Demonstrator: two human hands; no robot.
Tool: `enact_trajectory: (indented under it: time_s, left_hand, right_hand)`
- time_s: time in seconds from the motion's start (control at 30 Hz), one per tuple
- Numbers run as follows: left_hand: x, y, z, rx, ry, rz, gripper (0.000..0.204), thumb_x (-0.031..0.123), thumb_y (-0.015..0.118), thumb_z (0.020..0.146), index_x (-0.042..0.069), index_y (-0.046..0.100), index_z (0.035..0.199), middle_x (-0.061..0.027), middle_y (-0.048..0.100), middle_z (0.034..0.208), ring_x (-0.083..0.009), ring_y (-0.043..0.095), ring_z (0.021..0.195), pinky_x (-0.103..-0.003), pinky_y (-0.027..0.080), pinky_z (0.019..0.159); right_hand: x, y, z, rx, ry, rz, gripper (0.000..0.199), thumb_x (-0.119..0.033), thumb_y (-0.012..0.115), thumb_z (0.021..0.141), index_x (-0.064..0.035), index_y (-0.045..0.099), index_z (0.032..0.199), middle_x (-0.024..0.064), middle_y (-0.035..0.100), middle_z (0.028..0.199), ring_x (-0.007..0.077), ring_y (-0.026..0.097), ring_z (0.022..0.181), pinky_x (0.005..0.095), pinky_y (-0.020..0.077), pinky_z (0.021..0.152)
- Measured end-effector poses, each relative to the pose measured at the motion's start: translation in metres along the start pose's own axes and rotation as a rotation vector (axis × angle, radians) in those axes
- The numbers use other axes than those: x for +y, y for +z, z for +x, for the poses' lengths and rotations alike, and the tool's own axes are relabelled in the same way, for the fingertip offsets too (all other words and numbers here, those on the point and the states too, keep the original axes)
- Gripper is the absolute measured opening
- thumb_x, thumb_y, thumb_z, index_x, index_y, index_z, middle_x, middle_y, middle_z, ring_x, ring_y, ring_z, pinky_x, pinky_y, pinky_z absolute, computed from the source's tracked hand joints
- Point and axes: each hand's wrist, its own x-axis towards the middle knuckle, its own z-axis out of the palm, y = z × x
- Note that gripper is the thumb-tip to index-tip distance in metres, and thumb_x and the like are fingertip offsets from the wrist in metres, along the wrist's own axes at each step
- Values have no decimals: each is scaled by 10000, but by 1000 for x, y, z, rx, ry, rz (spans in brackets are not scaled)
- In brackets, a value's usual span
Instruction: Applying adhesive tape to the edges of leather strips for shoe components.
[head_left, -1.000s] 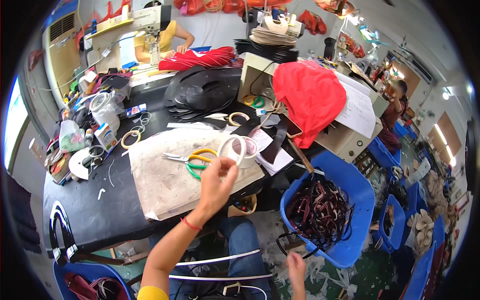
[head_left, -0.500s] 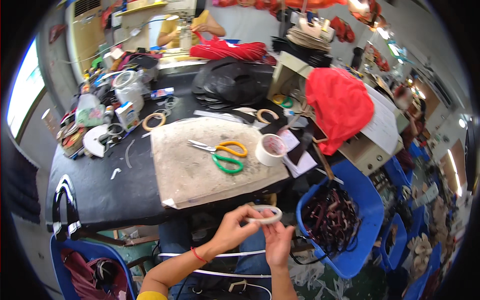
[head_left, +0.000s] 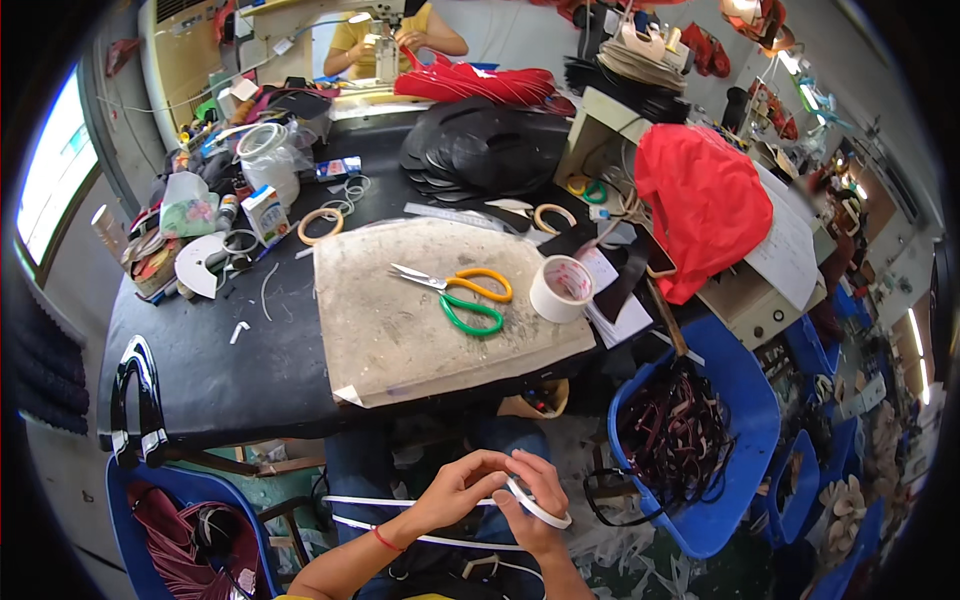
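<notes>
Both my hands are low over my lap, below the table's front edge. My left hand [head_left: 452,490] and my right hand [head_left: 532,510] together hold a thin white tape ring [head_left: 538,508]; the left fingers pinch at its upper rim. On the table, scissors [head_left: 458,293] with one yellow and one green handle lie on a stained beige work mat [head_left: 400,340]. A wider roll of white tape [head_left: 561,289] stands at the mat's right edge.
A blue bin [head_left: 740,420] of dark straps sits to my right, another blue bin [head_left: 190,520] to my lower left. Red cloth [head_left: 700,200] covers a box. Black leather pieces [head_left: 480,150], rings and small bottles clutter the table's back; a person in yellow [head_left: 390,40] works behind.
My left hand left the table near the tape roll and came down to my lap with a thin ring. Both hands now hold it, slightly lower and closer.
</notes>
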Motion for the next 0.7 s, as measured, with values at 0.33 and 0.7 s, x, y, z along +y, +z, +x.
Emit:
enact_trajectory:
  time_s: [0.33, 0.7]
  left_hand:
    - [-47, -2, 23, -181, -192, 1004, 328, 263, 621, 849, -24, 586, 1005, -196, 630, 1033, -337, 623, 884, -380, 504, 735]
    - [-55, -31, 35, -427, -486, 771, 220, 236, 636, 835, 51, 638, 955, -121, 681, 810, -232, 668, 718, -306, 508, 647]
  right_hand:
    - [89, -80, -75, 66, 570, 17, 142, -132, 692, 788, -28, 620, 855, 78, 603, 766, 155, 564, 699, 270, 443, 627]
    - [128, -63, -66, -57, 835, 451, 163, -152, 544, 911, 3, 593, 909, 33, 612, 780, 83, 565, 691, 217, 462, 654]
